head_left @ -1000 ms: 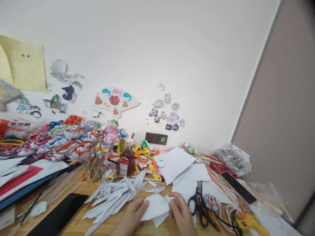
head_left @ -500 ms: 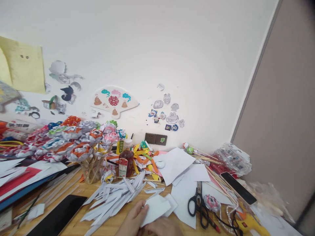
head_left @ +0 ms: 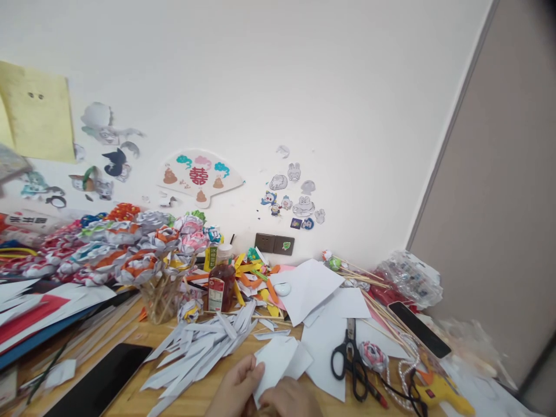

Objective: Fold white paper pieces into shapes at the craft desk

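A small piece of white paper [head_left: 275, 360] is held between my two hands at the bottom middle. My left hand [head_left: 238, 383] pinches its left edge, thumb on top. At its lower right edge my right hand [head_left: 290, 398] has its fingers curled against the paper; the frame edge cuts off part of this hand. Just right of the held piece lies another white paper piece [head_left: 300, 362]. Black-handled scissors [head_left: 351, 360] rest farther right on white sheets. To the left is a pile of white paper strips [head_left: 204, 353].
A dark bottle [head_left: 222, 281] stands behind the strips, beside a bunch of paper flowers [head_left: 139, 263]. One phone [head_left: 102, 379] lies at left, another phone [head_left: 420, 329] at right. A yellow glue gun [head_left: 443, 397] with a black cord sits at lower right.
The paper piece has turned more upright in my hands, and my right hand has come up a little along its lower edge. The view has shifted slightly.
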### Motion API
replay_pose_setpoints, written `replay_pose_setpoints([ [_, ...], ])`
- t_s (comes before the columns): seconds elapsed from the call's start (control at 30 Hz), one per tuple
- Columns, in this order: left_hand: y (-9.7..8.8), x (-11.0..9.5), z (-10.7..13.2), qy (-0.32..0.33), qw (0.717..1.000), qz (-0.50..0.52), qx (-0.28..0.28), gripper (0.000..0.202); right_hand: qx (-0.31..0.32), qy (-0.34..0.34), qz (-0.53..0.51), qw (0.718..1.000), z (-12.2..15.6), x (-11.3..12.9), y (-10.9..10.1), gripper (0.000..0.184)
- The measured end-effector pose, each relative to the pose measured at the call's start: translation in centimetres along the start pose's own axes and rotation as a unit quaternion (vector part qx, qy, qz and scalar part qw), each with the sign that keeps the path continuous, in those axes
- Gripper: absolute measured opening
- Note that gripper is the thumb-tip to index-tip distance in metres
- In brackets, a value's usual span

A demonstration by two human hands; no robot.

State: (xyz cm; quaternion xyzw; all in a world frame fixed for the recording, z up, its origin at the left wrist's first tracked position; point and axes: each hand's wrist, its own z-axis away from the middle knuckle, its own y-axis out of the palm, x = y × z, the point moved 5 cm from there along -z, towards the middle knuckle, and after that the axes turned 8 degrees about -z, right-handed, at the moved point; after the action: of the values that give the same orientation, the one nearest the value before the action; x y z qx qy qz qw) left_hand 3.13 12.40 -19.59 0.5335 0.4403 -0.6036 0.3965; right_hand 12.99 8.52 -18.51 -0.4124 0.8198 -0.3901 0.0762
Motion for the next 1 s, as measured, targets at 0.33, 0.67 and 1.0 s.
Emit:
replay_pose_setpoints([
  [0.33, 0.7, -0.3, 0.0, 0.019, 0.998, -0.018, 0.061, 0.052, 0.006, 0.111, -0.100, 0.989, -0.3, -0.9, -2.8, 0.008],
  [0.67, 0.9, -0.7, 0.4, 0.037, 0.995, -0.042, 0.086, 0.055, 0.020, 0.174, -0.175, 0.969, -0.2, -1.5, -2.8, 0.015],
  [1.0, 0.8, -0.2, 0.0, 0.035, 0.994, -0.034, 0.095, 0.047, 0.004, 0.246, -0.247, 0.937, -0.1, -1.8, -2.7, 0.010],
])
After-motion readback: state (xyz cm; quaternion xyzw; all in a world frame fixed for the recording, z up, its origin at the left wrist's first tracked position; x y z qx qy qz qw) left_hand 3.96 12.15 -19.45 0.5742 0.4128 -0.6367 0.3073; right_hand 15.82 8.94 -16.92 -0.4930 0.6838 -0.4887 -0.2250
